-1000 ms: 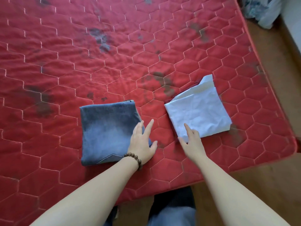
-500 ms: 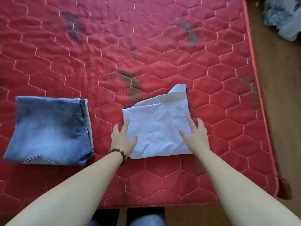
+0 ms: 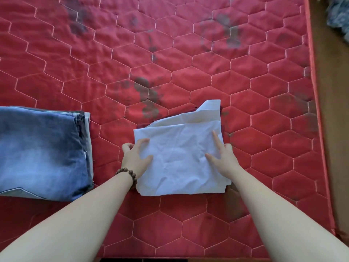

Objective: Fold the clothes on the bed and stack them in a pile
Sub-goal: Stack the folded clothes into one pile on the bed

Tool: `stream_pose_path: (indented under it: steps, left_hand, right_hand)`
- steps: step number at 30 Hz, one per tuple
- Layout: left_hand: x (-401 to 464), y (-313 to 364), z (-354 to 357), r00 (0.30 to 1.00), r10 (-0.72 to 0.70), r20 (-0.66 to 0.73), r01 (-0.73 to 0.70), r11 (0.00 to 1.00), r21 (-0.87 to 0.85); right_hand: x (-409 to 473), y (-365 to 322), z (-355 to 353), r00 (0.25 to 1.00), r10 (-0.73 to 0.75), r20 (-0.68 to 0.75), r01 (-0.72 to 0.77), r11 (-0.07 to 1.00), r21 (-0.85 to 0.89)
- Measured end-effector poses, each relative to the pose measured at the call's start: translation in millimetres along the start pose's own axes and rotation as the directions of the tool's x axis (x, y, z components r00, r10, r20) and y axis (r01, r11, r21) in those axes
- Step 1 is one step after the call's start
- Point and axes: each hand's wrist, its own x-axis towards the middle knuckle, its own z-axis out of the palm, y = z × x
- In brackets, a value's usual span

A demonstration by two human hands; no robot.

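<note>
- While it sat folded on the red bed (image 3: 188,53), the white shirt (image 3: 181,159) looked pretty crumpled.
- Left hand (image 3: 135,157) pinched its edge; right hand (image 3: 222,157) lay flat, fingers spread.

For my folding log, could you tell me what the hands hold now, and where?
The folded white garment, by its side edges: the left hand curls round its left edge, and the right hand lies with straight fingers on its right edge.

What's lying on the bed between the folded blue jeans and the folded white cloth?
Only the left hand, which grips the folded white cloth's left edge. Between it and the folded blue denim jeans, the head view shows bare red quilted mattress.
</note>
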Motion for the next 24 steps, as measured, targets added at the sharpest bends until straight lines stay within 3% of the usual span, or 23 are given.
stream_pose_path:
  steps: [8, 17, 24]
  left_hand:
    - [3, 2, 1, 0.972, 0.172, 0.16, -0.155, 0.981, -0.115]
    - [-26, 13, -14, 0.981, 0.132, 0.141, -0.143, 0.987, 0.074]
    - [-48, 11, -77, 0.976, 0.183, 0.117, -0.192, 0.979, 0.073]
  right_hand:
    - [-5, -6, 1, 0.999, -0.028, 0.016, 0.026, 0.992, 0.123]
    - [-28, -34, 2, 0.991, -0.121, -0.056, 0.123, 0.992, 0.026]
    - [-69, -89, 1, 0.966, -0.219, -0.14, 0.222, 0.975, 0.004]
